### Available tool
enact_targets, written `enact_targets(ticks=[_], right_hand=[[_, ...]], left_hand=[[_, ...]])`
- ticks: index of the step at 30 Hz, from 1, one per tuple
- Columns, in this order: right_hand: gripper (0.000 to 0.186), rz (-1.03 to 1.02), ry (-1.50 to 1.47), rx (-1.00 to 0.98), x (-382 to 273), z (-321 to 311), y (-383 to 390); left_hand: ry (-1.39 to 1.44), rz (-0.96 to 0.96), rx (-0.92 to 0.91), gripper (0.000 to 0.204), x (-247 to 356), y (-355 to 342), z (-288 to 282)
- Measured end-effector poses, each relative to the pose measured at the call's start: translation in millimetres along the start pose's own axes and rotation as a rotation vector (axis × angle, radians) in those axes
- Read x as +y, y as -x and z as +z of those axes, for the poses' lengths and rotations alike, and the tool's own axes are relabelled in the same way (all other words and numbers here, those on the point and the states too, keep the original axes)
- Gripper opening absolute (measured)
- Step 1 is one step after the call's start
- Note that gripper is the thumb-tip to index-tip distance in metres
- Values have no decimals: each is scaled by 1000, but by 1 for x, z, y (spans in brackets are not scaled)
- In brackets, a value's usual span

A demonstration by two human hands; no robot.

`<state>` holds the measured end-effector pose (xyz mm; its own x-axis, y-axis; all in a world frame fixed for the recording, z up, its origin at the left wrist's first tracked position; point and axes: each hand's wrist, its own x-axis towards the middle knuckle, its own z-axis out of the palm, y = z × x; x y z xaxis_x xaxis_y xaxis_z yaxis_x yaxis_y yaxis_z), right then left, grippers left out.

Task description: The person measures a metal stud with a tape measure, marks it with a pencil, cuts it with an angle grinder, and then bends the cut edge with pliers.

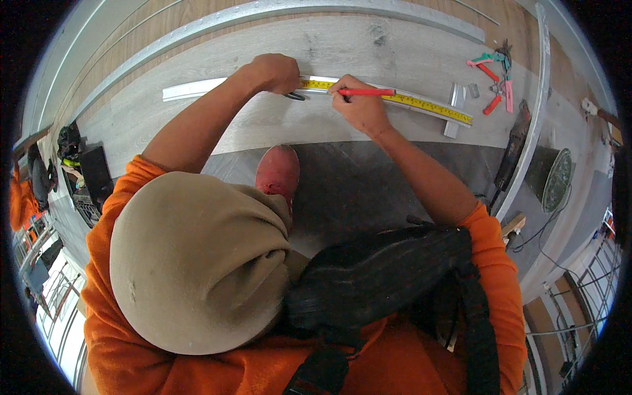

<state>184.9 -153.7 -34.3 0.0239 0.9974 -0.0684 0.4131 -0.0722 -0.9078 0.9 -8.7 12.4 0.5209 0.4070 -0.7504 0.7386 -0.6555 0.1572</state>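
A yellow tape measure is stretched along a thin pale metal profile lying on the grey wood-look board. My left hand is closed at the tape's left end; its case is mostly hidden under my fingers, and a small black loop shows below them. My right hand grips a red pencil, held nearly level with its left end low by the profile's edge. A short metal channel piece lies crosswise at the tape's right end.
Red- and green-handled snips lie at the far right. A long metal profile curves along the back, and another metal strip runs down the right, near a dark long tool and a round bucket. My red shoe stands close to the board.
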Motion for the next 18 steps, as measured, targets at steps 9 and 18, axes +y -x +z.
enact_targets(ticks=[9, 18], right_hand=[[10, -30, 39, 13, -1, 2, 1], [10, -27, 23, 23, -1, 6, 4]], left_hand=[[16, -17, 15, 37, 0, 1, 1], [-47, 62, 31, 35, -9, -3, 7]])
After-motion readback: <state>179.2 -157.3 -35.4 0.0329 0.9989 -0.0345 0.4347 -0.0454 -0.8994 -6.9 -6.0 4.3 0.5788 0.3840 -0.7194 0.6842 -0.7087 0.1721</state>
